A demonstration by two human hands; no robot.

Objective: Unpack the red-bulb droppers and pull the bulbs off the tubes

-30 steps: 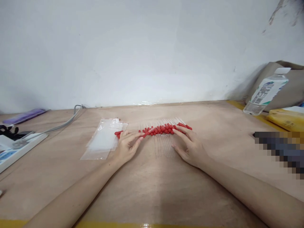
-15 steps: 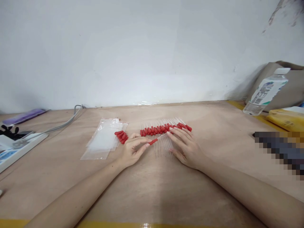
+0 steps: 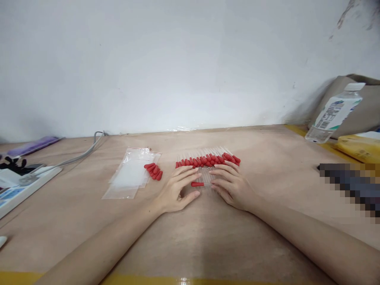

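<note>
My left hand (image 3: 178,190) has its thumb and fingers apart around a red rubber bulb, with a gap on either side of it. That bulb sits on the end of a dropper (image 3: 197,184), whose clear tube runs right into the fingertips of my right hand (image 3: 233,184). My right thumb and index finger close on the tube. Beyond both hands lies a row of droppers (image 3: 204,160) with red bulbs and thin clear tips pointing to the wall. Several loose clear tubes (image 3: 207,175) lie between my hands. A small pile of loose red bulbs (image 3: 154,171) is left of my left hand.
Clear zip bags (image 3: 124,178) lie flat on the left of the table. A white power strip (image 3: 29,186) with a grey cable is at the far left, near a purple pouch (image 3: 34,146). On the right stand a water bottle (image 3: 335,114) and a yellow packet (image 3: 359,148).
My left hand has let go of the red bulb and spread its fingers. The bulb now lies level on the tube, nearer to me. My right fingers have moved slightly toward me.
</note>
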